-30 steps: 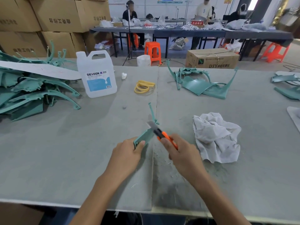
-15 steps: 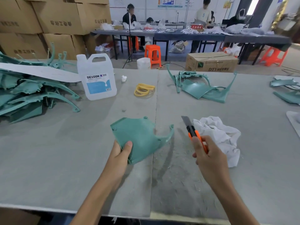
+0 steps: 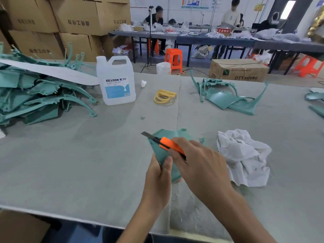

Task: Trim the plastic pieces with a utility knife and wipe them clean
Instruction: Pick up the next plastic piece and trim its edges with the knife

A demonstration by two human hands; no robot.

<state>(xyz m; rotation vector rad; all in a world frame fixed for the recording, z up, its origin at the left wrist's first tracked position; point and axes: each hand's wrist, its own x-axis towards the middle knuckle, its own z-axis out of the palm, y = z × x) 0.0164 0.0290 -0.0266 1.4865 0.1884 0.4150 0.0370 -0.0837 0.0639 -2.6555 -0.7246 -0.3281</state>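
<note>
**Q:** Table (image 3: 87, 163) status, compared with half a second ago?

**A:** The left hand (image 3: 160, 174) grips the plastic piece (image 3: 177, 135) over the table's near middle. The right hand (image 3: 201, 165), gripping the utility knife (image 3: 168, 144), has crossed over from beside the cloth (image 3: 245, 155). The blade now sits at the piece's upper-left edge, so trimming likely resumes. Wiping is pending.

**Q:** Legible markings?

**A:** Carton (image 3: 238, 70): "DTY". Jug (image 3: 115, 81): "DEXCON".

Teal plastic piece (image 3: 173, 135), utility knife (image 3: 168, 143), white cloth (image 3: 243, 155).
Piece held tilted; orange knife, blade out, across it; cloth crumpled alongside.
</note>
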